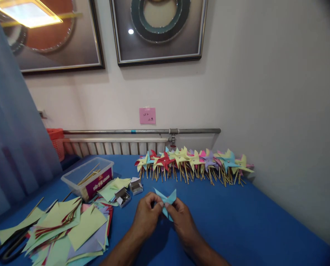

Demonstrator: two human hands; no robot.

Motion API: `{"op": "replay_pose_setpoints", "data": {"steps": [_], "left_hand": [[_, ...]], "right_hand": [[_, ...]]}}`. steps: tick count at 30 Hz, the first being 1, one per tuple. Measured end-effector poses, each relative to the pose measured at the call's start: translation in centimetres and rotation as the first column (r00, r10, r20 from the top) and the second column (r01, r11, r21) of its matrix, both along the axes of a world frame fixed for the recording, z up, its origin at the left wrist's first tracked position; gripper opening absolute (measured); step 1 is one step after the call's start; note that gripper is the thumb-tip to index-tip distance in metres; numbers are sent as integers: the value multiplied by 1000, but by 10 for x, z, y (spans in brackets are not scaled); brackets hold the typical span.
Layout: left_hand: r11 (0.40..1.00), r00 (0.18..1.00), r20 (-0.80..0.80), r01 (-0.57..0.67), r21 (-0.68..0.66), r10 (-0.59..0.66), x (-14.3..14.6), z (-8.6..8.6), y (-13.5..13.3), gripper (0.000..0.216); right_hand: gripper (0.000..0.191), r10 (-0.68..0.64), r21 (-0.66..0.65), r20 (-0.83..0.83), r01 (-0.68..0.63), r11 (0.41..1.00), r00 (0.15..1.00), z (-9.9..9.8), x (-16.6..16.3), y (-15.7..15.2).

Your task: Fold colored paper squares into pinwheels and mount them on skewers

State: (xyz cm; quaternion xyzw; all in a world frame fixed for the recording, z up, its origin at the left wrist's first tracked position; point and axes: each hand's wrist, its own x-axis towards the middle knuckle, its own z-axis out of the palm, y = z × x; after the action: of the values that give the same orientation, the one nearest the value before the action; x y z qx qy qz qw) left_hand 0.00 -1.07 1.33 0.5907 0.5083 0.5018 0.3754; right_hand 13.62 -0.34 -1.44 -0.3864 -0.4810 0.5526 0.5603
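A light blue paper pinwheel is held between my two hands, just above the blue table cover. My left hand pinches it near its centre from the left, thumb on the front. From the right, my right hand grips it with the thumb close to the left thumb. The fingers behind the paper are hidden. Left of my hands stand two small open boxes; the nearer box holds small shiny metal pieces, and the other box has its flap raised.
Finished pinwheels on sticks lie in a row along the back. At left are a stack of cut coloured paper, black-handled scissors and a clear plastic tub with sticks. A pipe runs along the wall.
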Motion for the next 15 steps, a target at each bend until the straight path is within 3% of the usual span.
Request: {"op": "replay_pose_setpoints", "data": {"steps": [15], "left_hand": [[1000,999,51,-18,-23,19,1,-3,1,15]], "right_hand": [[44,2,38,-12,-2,999,1000,4,0,-1]]}}
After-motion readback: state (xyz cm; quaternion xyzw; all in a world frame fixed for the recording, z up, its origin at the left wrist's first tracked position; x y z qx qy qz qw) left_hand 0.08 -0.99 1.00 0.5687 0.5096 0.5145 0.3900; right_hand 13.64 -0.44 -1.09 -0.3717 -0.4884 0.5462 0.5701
